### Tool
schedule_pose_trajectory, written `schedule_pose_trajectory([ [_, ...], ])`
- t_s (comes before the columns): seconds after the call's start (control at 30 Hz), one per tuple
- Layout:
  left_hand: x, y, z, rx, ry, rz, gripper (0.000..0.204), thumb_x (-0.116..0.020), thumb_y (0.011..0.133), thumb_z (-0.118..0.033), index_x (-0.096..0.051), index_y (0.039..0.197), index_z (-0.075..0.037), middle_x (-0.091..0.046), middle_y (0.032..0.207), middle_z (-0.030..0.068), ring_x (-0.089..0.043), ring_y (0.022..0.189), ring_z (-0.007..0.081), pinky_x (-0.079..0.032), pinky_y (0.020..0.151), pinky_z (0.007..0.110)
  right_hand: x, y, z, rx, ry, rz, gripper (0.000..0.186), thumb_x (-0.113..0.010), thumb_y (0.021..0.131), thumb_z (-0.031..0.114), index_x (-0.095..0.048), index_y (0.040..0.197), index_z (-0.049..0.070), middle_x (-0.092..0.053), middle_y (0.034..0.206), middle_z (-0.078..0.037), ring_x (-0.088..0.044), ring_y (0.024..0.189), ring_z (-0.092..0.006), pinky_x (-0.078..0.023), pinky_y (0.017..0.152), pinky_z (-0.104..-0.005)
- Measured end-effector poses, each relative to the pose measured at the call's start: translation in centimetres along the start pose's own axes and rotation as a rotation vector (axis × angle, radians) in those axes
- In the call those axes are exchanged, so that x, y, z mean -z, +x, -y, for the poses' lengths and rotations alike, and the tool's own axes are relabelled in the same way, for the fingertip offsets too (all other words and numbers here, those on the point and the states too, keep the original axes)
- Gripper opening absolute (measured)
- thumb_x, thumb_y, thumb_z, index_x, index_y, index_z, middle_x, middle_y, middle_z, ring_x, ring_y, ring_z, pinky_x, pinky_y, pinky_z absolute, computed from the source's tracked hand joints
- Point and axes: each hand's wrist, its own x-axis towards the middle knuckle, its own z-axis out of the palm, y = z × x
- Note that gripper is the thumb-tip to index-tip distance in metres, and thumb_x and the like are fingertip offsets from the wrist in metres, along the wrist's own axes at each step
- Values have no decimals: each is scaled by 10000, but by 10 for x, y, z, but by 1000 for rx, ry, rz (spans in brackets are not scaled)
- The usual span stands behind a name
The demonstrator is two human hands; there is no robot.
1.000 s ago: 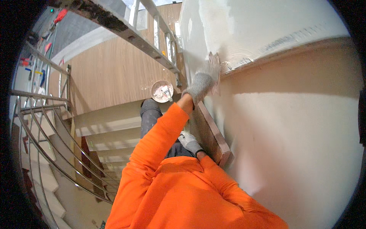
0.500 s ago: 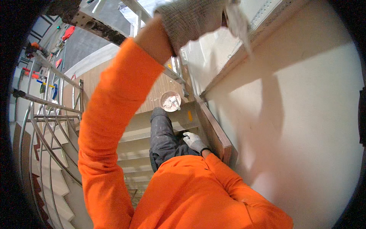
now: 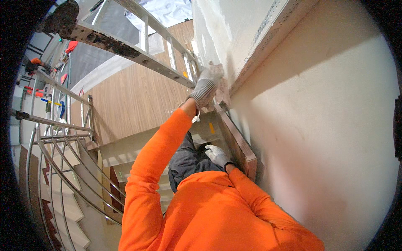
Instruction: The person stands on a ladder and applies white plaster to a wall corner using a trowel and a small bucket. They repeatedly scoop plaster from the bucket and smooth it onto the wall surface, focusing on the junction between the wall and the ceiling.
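My left hand (image 3: 208, 81), in a grey knitted glove, reaches ahead to the foot of the wall, beside the upper end of the wooden stair edging (image 3: 238, 136). It is closed on a flat, plaster-smeared blade (image 3: 224, 93), pale pink and blurred, which stands close against the wall (image 3: 326, 104); its handle is hidden by the glove. My right hand (image 3: 217, 154), also gloved, lies by my dark-trousered leg near the edging, fingers apart and holding nothing that I can see. My left hand and forearm cover most of the place where the bowl of plaster stood.
An aluminium ladder (image 3: 155, 66) slants across the wood-patterned landing (image 3: 125, 90). Steps drop away beneath me, with a curved metal railing (image 3: 67, 178) at left. A perforated metal edge strip (image 3: 261, 39) runs along the wall's corner. Beyond lie white sheeting (image 3: 161, 11) and scattered tools.
My left hand has come down from high in front, bringing the blade to the low part of the wall and covering the bowl. The right hand has barely shifted.
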Motion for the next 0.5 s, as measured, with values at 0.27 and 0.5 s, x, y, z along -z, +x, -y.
schedule_pose_trajectory([
  [0.27, 10, 68, -2, 27, -42, 293, 257, -675, 871, -174, -634, 993, 49, -649, 795, 194, -674, 686, 241, -580, 653, 401, 7, 0, 19, 27, -9, 18, 401, -561, 925, 265, -635, 1243, 33, -656, 1226, -202, -617, 1134, -366, -480, 971, -417],
  [0.5, 98, 86, -21, -437, -114, -96, 295, -577, 932, -199, -633, 1094, 42, -682, 920, 175, -693, 847, 257, -582, 720, 428, -11, 8, 15, 126, -6, 23, 411, -549, 928, 265, -630, 1249, 21, -652, 1236, -209, -613, 1150, -363, -467, 1004, -414],
])
